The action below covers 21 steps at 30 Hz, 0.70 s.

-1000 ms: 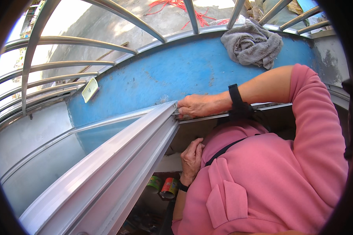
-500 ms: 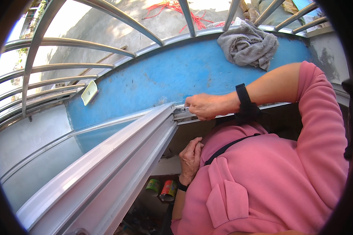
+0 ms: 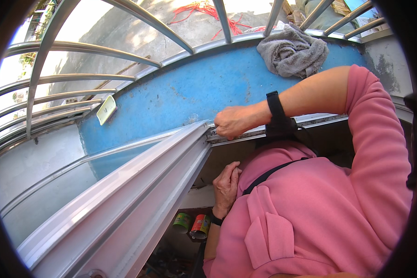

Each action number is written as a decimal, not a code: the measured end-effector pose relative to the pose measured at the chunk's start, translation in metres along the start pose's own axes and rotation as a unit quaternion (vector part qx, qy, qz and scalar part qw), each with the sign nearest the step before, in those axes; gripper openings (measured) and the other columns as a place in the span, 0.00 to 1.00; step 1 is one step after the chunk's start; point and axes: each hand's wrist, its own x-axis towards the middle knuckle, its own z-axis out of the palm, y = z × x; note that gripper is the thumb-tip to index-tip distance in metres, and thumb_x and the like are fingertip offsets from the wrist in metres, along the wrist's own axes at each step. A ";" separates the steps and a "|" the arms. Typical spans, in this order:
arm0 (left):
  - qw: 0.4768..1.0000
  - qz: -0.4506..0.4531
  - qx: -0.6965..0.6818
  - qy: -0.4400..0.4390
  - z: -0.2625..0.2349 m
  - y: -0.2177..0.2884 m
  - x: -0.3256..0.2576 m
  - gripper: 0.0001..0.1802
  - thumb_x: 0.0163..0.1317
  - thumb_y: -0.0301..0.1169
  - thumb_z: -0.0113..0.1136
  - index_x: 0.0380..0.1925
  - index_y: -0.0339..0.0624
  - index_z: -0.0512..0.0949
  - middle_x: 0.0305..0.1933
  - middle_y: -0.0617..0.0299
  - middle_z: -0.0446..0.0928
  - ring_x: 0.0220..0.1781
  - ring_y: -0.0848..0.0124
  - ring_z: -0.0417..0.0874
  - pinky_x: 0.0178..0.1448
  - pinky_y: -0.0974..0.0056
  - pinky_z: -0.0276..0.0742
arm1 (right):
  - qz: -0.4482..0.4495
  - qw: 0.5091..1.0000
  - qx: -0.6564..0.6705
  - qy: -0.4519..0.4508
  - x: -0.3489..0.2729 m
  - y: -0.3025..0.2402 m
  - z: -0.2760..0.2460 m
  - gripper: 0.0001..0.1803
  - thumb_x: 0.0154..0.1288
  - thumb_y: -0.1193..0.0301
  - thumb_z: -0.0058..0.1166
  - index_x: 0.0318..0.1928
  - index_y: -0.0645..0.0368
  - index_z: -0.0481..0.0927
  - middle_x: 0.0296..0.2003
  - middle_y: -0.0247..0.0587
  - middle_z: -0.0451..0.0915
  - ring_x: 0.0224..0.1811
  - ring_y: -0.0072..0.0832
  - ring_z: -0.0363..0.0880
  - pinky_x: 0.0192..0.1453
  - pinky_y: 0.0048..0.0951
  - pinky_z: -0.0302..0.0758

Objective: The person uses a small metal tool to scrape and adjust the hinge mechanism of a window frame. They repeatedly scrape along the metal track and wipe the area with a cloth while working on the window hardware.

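My right hand [image 3: 233,122] is closed, knuckles up, over the metal window track [image 3: 250,135] beside the end of the white sliding window frame [image 3: 139,185]. Its fingertips reach down into the track; whatever they pinch is hidden. A black strap circles that wrist. Lower down, my left hand [image 3: 225,187] rests against the front of my pink top, fingers curled and together. Its palm side cannot be seen, so anything inside it stays hidden. Beyond the track lies the blue sill [image 3: 180,102].
A grey cloth [image 3: 293,52] lies bunched at the sill's far right. A pale shallow dish [image 3: 106,110] leans at the far left. Metal bars [image 3: 148,25] fence the outer edge. Below the frame stand a green can [image 3: 182,222] and a red can [image 3: 200,226].
My right hand has shifted slightly left and its forearm has dropped closer to the track, with the fingers turned further down. My left hand has barely moved.
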 end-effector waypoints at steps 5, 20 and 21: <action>1.000 -0.004 0.003 0.000 -0.001 0.000 0.001 0.10 0.73 0.21 0.57 0.52 0.35 0.81 0.38 0.50 0.84 0.39 0.59 0.89 0.44 0.60 0.84 | 0.079 0.994 -0.041 0.067 -0.002 -0.015 -0.001 0.26 0.70 0.56 0.47 0.38 0.71 0.86 0.36 0.62 0.87 0.44 0.57 0.86 0.49 0.50 0.81; 1.000 -0.004 0.014 -0.006 -0.002 -0.004 0.014 0.10 0.74 0.22 0.57 0.52 0.35 0.81 0.37 0.50 0.84 0.38 0.58 0.89 0.43 0.59 0.83 | 0.113 0.985 -0.075 0.106 0.002 -0.010 -0.008 0.25 0.66 0.54 0.53 0.34 0.68 0.86 0.33 0.62 0.86 0.37 0.55 0.86 0.41 0.50 0.81; 1.000 -0.002 0.015 -0.007 -0.002 -0.004 0.014 0.10 0.74 0.22 0.57 0.52 0.35 0.81 0.37 0.50 0.84 0.38 0.58 0.89 0.43 0.59 0.83 | 0.124 0.984 -0.068 0.105 -0.004 -0.009 -0.009 0.25 0.66 0.54 0.53 0.34 0.68 0.86 0.33 0.61 0.86 0.37 0.55 0.86 0.41 0.50 0.81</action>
